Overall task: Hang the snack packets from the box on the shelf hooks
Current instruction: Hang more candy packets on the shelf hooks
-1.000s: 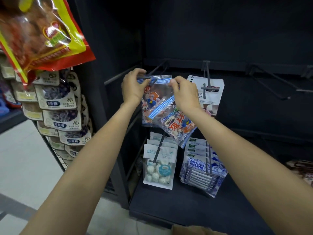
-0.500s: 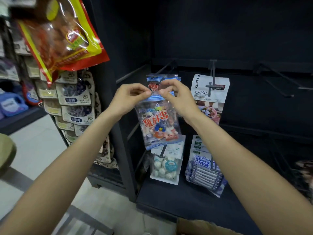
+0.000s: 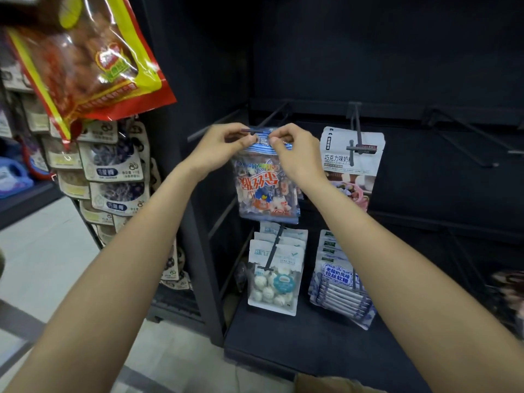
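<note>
A clear snack packet with a blue-striped top and red lettering hangs upright in front of the dark shelf. My left hand pinches its top left corner and my right hand pinches its top right corner. The tip of a black shelf hook shows just above the packet's top edge, between my hands. Whether the hook passes through the packet's hole is hidden by my fingers. Another striped packet sits behind it, mostly hidden.
A white chocolate-milk packet hangs on the neighbouring hook to the right. Below hang white candy-ball packets and blue-and-white packets. Bare hooks stick out at the right. A red-and-yellow bag hangs near my head at the upper left.
The packet swung from tilted to upright and was lifted to the hook's tip. Both hands shifted to pinch its top corners, and my head drew back a little.
</note>
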Demonstrator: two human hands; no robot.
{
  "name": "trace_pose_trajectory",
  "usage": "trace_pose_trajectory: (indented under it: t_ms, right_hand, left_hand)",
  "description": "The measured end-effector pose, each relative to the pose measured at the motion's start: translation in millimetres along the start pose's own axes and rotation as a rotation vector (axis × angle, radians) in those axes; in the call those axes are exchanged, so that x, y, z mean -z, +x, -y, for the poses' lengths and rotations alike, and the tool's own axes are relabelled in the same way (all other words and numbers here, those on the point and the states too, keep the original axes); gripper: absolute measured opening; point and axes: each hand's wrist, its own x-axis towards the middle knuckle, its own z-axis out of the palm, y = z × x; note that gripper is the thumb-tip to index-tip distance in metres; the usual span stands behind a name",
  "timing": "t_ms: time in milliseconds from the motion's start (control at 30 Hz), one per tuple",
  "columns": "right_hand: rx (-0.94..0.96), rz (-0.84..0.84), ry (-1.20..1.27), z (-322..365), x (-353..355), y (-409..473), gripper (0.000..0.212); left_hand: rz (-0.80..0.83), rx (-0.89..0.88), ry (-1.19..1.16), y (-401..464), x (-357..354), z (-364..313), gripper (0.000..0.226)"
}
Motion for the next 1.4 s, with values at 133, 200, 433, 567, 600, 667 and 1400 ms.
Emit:
trace_pose_trajectory:
  t_ms: [133, 200, 433, 567, 600, 667, 1400]
  right_hand:
    - [0.002, -0.016, -0.028, -1, 1, -1, 0.009]
    - [-0.004, -0.021, -0.008, 1, 0, 0, 0.008]
    - [-0.042, 0.131, 0.140, -1, 9, 4, 0.010]
    - [-0.069, 0.154, 0.161, -10, 13, -2, 0.021]
    - [-0.075, 0.145, 0.173, -12, 13, -4, 0.020]
    - [-0.078, 0.146, 0.203, -15, 12, -7, 0.015]
    - [-0.206, 0.729, 0.005, -23, 39, -51, 0.074]
  left_hand:
    - [0.003, 0.040, -0.005, 3, -3, -4, 0.011]
    - [-0.018, 0.061, 0.003, 5, -4, -6, 0.010]
    - [-0.090, 0.032, -0.005, -2, -3, -1, 0.009]
    - [-0.090, 0.043, -0.070, -13, -6, 6, 0.005]
    - [-0.075, 0.050, -0.087, -15, -6, 6, 0.007]
    - [-0.022, 0.072, -0.112, -19, -5, 5, 0.012]
    - [-0.341, 0.211, -0.398, -60, 2, -2, 0.008]
